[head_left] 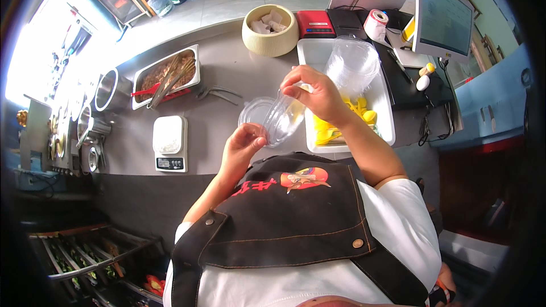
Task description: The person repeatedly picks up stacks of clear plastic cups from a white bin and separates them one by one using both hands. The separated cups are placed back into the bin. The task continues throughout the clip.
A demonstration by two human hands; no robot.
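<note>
My left hand point(246, 138) pinches the lower edge of a clear plastic lid point(283, 121), while my right hand point(309, 89) grips its upper edge. The lid is tilted above the grey counter. Just behind it, another clear round plastic lid or container point(256, 111) rests on the counter, partly covered. To the right, a white plastic tray point(387, 123) holds a stack of clear round plastic lids or containers point(353, 62) and several yellow plastic spoons point(367, 113). My right forearm passes over the tray's near part.
A steel pan of minced food point(197, 57) with tongs point(170, 79) and a red spoon point(147, 90), metal tongs point(219, 93) and a digital scale point(169, 140) stand left. A cream bin point(271, 44), red device point(315, 24), paper roll point(376, 23) and monitor point(443, 17) are at the back.
</note>
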